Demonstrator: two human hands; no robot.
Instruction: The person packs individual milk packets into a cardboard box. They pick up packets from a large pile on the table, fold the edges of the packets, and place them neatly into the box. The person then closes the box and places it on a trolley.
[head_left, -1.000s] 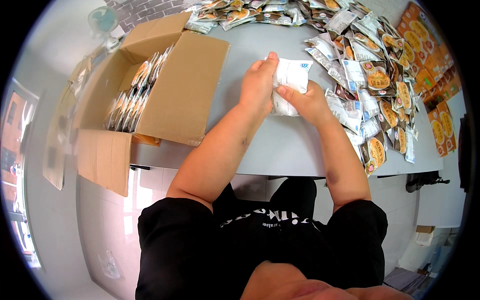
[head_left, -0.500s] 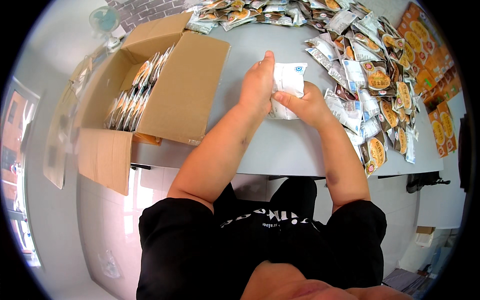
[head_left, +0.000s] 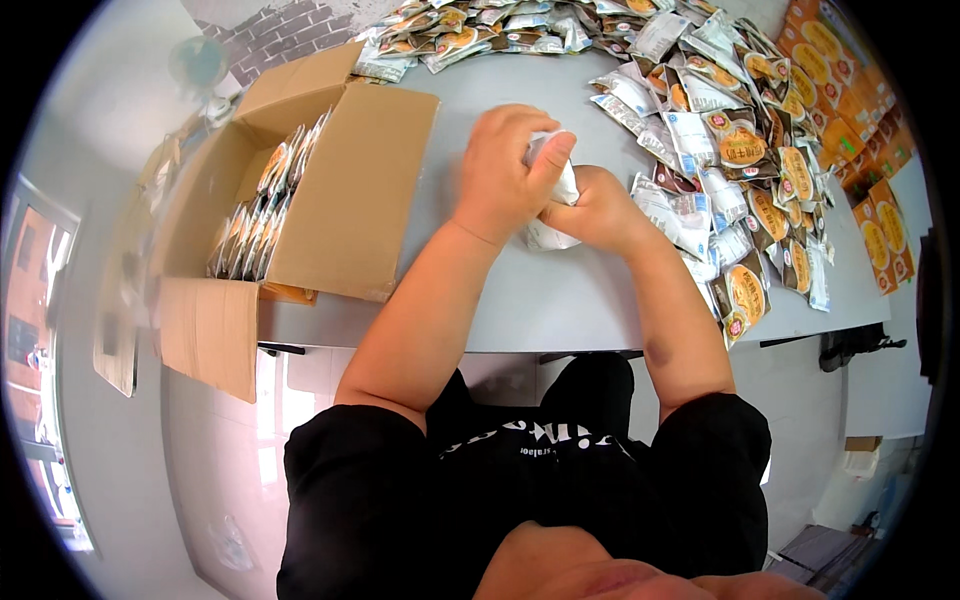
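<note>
A white pouch (head_left: pixel 548 236) is between my hands above the middle of the grey table (head_left: pixel 530 320). My left hand (head_left: pixel 505 170) is wrapped over its upper part from the left, thumb pointing up along the front, partly smeared by motion. Lower and to the right, my right hand (head_left: pixel 597 208) grips the same pouch, its thumb reaching across toward my left hand. Much of the pouch is hidden by both hands. A pile of brown, orange and silver pouches (head_left: pixel 742 147) lies just right of my right hand and continues along the back edge.
An open cardboard box (head_left: pixel 355 190) at left holds several upright rows of pouches (head_left: pixel 245 240), a flap hanging past the front edge. Orange printed cartons (head_left: pixel 880 240) stand at the far right. Behind are a small fan (head_left: pixel 197 65), a grey brick-pattern wall and, far left, a window.
My left hand has shifted slightly left and curled over the top of the white pouch, now covering much of it. My right hand still grips it. The view has shifted slightly.
</note>
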